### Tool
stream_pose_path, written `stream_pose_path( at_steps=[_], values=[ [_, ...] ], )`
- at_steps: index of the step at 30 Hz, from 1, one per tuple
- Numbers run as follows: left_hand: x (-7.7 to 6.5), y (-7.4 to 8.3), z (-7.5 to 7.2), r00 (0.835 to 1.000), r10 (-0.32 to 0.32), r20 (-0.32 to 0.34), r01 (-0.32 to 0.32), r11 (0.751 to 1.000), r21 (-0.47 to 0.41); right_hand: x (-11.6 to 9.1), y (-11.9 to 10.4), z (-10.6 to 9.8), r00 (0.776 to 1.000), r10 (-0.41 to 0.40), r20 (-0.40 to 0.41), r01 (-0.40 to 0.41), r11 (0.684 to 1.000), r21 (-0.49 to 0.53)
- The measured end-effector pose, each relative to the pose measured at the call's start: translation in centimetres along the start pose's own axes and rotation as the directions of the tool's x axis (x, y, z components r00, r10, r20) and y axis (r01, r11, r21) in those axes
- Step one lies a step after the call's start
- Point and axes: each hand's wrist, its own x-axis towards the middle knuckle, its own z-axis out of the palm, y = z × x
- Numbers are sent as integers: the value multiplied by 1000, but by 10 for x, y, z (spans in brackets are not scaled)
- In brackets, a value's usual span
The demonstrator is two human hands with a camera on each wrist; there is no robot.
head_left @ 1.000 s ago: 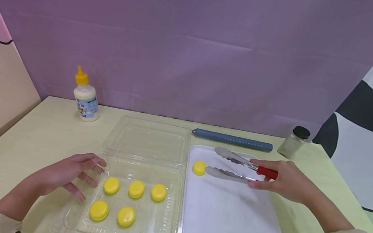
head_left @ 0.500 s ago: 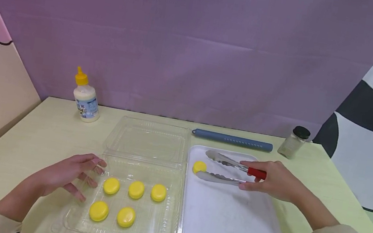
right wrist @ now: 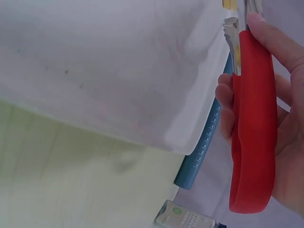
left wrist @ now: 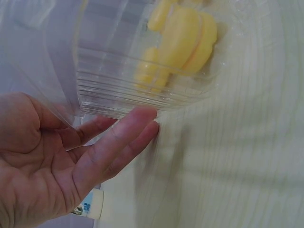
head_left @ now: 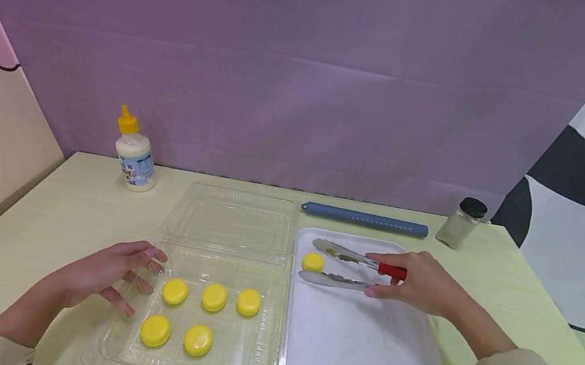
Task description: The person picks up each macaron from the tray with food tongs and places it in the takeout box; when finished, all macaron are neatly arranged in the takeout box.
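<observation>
My right hand (head_left: 420, 282) grips a pair of tongs (head_left: 341, 252) with red handles (right wrist: 256, 128) and scalloped metal ends. The tongs are spread, one arm behind and one in front of a yellow macaron-like round (head_left: 313, 262) on the white tray (head_left: 356, 358). Whether the metal touches it I cannot tell. My left hand (head_left: 106, 271) is at the left side of a clear plastic clamshell box (head_left: 242, 353), fingers fairly straight; in the left wrist view its fingertips (left wrist: 142, 114) lie against the box wall. Several yellow rounds (head_left: 213, 297) sit in the box in two rows.
The box's clear lid (head_left: 235, 218) lies folded back behind it. A blue-grey rod (head_left: 364, 219) lies behind the tray. A glass jar with a black lid (head_left: 460, 225) stands at back right, a yellow-capped bottle (head_left: 136, 161) at back left, on the pale table (head_left: 52, 214).
My right hand has moved left with the tongs, bringing their ends from the right of the yellow round to either side of it. My left hand stays where it was.
</observation>
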Motion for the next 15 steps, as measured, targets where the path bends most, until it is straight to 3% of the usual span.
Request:
stream_pose_path(
  at_steps=[15],
  values=[
    [-1, 0, 1, 1000, 9, 3, -9, 1000, -15, -4, -8, 4, 998, 20, -60, -20, 1000, -4]
  ],
)
